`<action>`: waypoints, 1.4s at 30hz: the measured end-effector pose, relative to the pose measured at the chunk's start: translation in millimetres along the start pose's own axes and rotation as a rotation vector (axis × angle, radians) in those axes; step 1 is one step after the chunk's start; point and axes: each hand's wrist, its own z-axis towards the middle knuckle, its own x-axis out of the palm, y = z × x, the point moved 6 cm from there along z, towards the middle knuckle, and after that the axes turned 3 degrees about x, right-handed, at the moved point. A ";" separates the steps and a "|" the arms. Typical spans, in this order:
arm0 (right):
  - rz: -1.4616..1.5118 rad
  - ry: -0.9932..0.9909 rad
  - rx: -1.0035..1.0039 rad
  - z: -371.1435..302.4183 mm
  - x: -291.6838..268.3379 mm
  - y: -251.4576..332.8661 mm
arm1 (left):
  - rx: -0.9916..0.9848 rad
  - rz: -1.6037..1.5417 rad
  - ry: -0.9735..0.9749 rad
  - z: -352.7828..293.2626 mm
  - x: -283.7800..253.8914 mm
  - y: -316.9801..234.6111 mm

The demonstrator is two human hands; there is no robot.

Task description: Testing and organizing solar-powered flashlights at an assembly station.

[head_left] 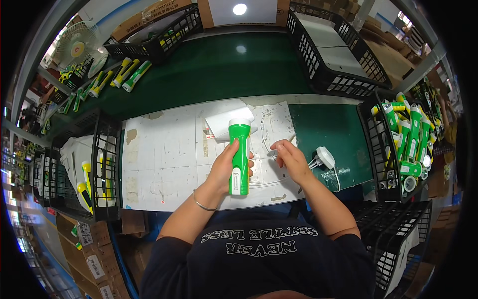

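My left hand (228, 167) is wrapped around a green flashlight (240, 159) with a white head, held over the middle of the bench. Its head points away from me, and a sliding switch on its body faces up. To the right of it hovers my right hand (292, 160), fingers loosely curled and apart, with nothing visible in them. A thin white cable runs near those fingertips. Just beyond the flashlight lies a white sheet of paper (226, 117). A white plug adapter (325, 157) with cords sits right of my right hand.
A black crate (368, 144) full of green and yellow flashlights stands at right; another crate (112, 174) at left holds a few. Several flashlights (130, 74) lie at the back left. An open crate (343, 74) stands back right. A bright round spot shows on the white back panel (256, 15).
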 end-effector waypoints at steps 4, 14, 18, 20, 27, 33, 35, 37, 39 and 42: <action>-0.013 0.003 0.023 -2.7 1.8 0.3 | 0.007 0.000 0.017 -1.8 0.4 0.7; 0.535 0.483 0.493 -54.4 87.0 -25.2 | 0.004 -0.053 0.150 -0.3 19.7 13.2; 0.685 0.679 0.583 -86.3 93.8 -11.7 | -0.080 -0.276 0.214 15.1 13.2 2.5; 0.705 0.727 0.516 -88.9 94.4 -5.0 | -0.102 -0.355 0.301 22.7 10.9 8.4; 0.427 0.630 0.521 -92.9 96.0 -13.2 | -0.115 0.006 0.154 27.1 23.2 -7.9; 0.374 0.543 0.511 -89.1 96.3 -24.6 | -0.108 0.122 0.087 28.3 22.6 -9.1; 0.406 0.560 0.499 -89.5 97.2 -19.9 | -0.246 -0.043 0.162 29.3 21.7 -1.3; 0.435 0.576 0.488 -90.5 96.6 -14.5 | -0.263 -0.108 0.205 32.2 19.2 4.2; 0.476 0.567 0.492 -91.1 95.9 -11.1 | -0.280 -0.172 0.248 33.0 20.0 7.7; 0.460 0.563 0.483 -91.5 96.2 -15.7 | -0.269 -0.219 0.309 33.6 22.7 8.9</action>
